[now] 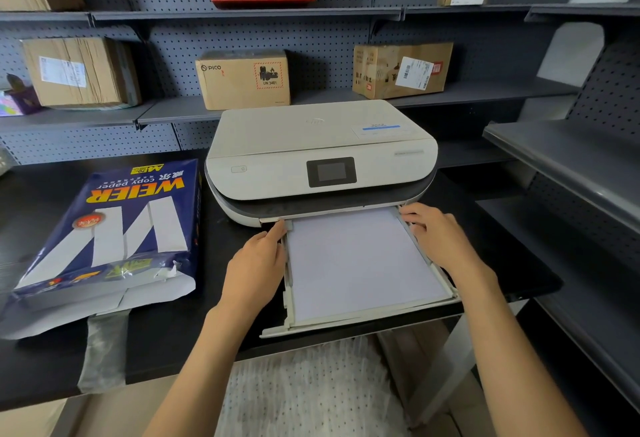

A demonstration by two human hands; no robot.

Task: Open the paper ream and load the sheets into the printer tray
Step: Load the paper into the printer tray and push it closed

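Note:
A white printer [322, 149] stands on the black table. Its paper tray [363, 317] is pulled out toward me and holds a flat stack of white sheets [360, 260]. My left hand [258, 263] rests against the tray's left rail, thumb and fingers at the far left corner. My right hand [438, 232] lies along the tray's right rail, fingertips near the printer's mouth. The blue paper ream [110, 232] lies to the left of the printer, its near end torn open and its wrapper flap spread out.
The black table [162, 343] ends just in front of me; the tray overhangs its edge. A torn strip of clear wrap [104, 350] lies by the ream. Grey shelves with cardboard boxes [244, 79] run behind and on the right.

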